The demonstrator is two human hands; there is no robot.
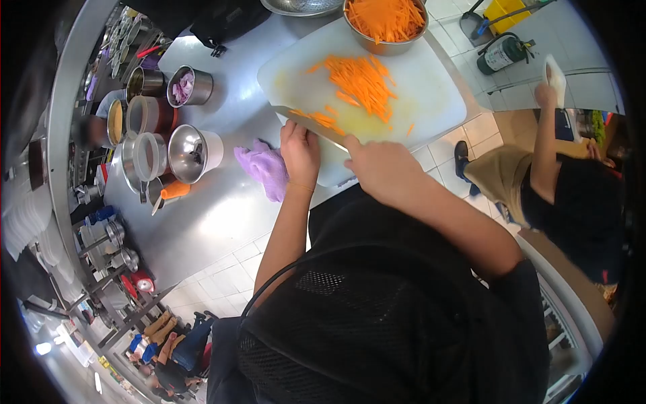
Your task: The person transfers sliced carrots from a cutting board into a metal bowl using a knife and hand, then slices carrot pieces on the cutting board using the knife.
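Observation:
My right hand [382,168] is closed around the handle of a kitchen knife [316,126], whose blade slants across the near left part of the white cutting board [431,101]. My left hand [300,153] is at the near side of the blade with its fingers curled; what lies under them is hidden. Several carrot strips [328,122] lie along the far side of the blade. Farther in on the board is a larger pile of cut carrot strips [363,84]. A metal bowl [385,48] heaped with carrot strips rests at the board's far edge.
A purple cloth [261,168] lies left of my left hand. Several pots and tubs, among them a white bucket with a metal bowl [187,153], stand on the steel table [222,209]. An orange-handled tool [173,190] lies nearby. At right, another person [538,161] holds a white object.

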